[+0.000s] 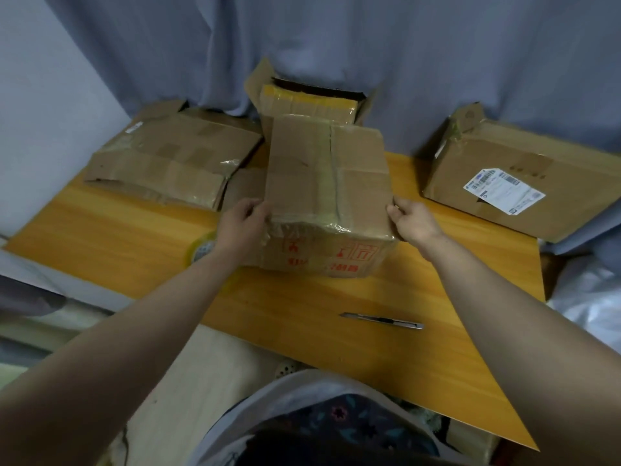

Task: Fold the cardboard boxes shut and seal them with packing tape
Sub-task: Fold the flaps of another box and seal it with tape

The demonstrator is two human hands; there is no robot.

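We hold the middle box (326, 183) at the centre of the orange wooden table (134, 243), its front face with red print turned to us. Its top flaps are folded down and meet in a seam that runs away from us. Glossy clear tape lies over the near top edge.

Our left hand (242, 227) grips the near left corner of this box, the fingers curled on its edge. Our right hand (411, 220) grips the near right corner, the thumb and fingers closed on the edge of the flap.

The tape roll (201, 248) lies on the table just left of the box, partly hidden behind our left forearm. A utility knife (383, 320) lies flat on the table, nearer to us and apart from the box.

A flattened box (174, 159) lies at the left. A box with a white label (524, 183) stands at the right, well apart. An open box (309, 99) stands behind the middle one, touching it. A grey-blue cloth (336, 45) hangs behind all.
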